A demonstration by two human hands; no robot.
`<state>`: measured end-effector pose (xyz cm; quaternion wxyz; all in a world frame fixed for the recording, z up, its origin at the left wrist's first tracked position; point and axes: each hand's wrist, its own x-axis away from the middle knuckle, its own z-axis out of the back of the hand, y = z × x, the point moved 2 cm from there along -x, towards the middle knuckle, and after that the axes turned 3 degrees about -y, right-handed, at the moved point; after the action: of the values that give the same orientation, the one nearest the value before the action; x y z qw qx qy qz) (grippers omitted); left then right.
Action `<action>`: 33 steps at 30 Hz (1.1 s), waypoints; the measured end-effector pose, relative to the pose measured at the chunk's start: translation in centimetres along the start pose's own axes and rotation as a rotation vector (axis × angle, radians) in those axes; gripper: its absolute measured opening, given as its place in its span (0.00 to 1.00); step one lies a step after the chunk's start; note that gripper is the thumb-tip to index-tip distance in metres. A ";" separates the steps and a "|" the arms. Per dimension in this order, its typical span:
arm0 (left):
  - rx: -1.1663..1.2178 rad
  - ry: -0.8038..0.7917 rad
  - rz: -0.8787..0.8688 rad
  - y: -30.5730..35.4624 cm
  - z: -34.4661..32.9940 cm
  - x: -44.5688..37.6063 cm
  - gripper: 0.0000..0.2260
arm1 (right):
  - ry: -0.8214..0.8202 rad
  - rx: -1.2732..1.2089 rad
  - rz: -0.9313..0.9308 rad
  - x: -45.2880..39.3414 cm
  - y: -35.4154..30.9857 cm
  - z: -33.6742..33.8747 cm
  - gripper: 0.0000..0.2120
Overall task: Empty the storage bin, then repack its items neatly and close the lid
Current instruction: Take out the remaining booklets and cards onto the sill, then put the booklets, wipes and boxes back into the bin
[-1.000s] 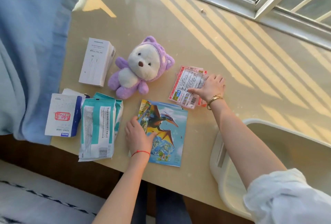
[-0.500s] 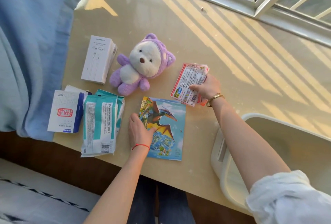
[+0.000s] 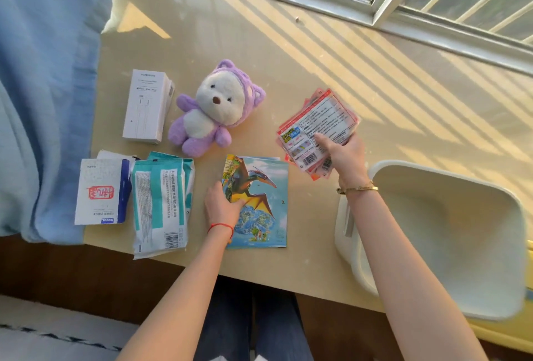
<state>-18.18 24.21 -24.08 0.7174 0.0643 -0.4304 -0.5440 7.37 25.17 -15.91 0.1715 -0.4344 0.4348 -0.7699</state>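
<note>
- Head view, looking down: the storage bin (image 3: 450, 233) stands on the table (image 3: 288, 52) at the person's right, its white interior showing nothing inside; no lid can be made out.
- Right hand (image 3: 343, 155) grasps a fanned stack of red-bordered sachets (image 3: 317, 127), thumb on the top face and fingers underneath. The stack appears lifted off the table and lies just beside the bin's near rim. Judgement: it is gathered into one bundle so that it can go into the bin as a unit.
- Left hand (image 3: 222, 207) grips the left edge of the dinosaur picture packs (image 3: 259, 202), fingers curled round the side, thumb on the cover. The packs lie flat and squared on one another near the table's front edge. Judgement: the grip squares the pile ready for lifting.
- Laid out in a row to the left, apart from both hands: purple plush bear (image 3: 213, 112), white cable box (image 3: 147, 106), teal wipe packets (image 3: 161, 202), white-and-blue tissue box (image 3: 99, 192).
- Blue bedding (image 3: 43, 86) overhangs the table's left end beside the tissue box.
- Assessment: emptying looks complete and repacking is at its start. Flat goods are in hand first, which would suit a level bottom layer; the bulky bear would sit better on top.
</note>
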 end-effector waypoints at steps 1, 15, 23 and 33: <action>0.004 -0.010 -0.016 0.0 0.2 0.2 0.18 | 0.002 -0.025 -0.001 0.9 0.0 0.4 0.16; 0.211 -0.230 -0.271 5.8 8.5 7.5 0.20 | -0.064 -0.445 0.018 14.6 0.5 8.1 0.19; 0.353 -0.390 -0.390 13.7 7.5 15.0 0.20 | -0.021 -0.504 0.069 20.3 0.6 18.0 0.21; 0.450 -0.526 -0.229 21.1 -5.2 21.2 0.14 | 0.017 -0.388 -0.011 17.8 5.1 32.5 0.21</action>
<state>1.54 13.00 -3.86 0.4843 0.1261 -0.6992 -0.5105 23.36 -6.01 -2.92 0.0767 -0.4551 0.5744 -0.6761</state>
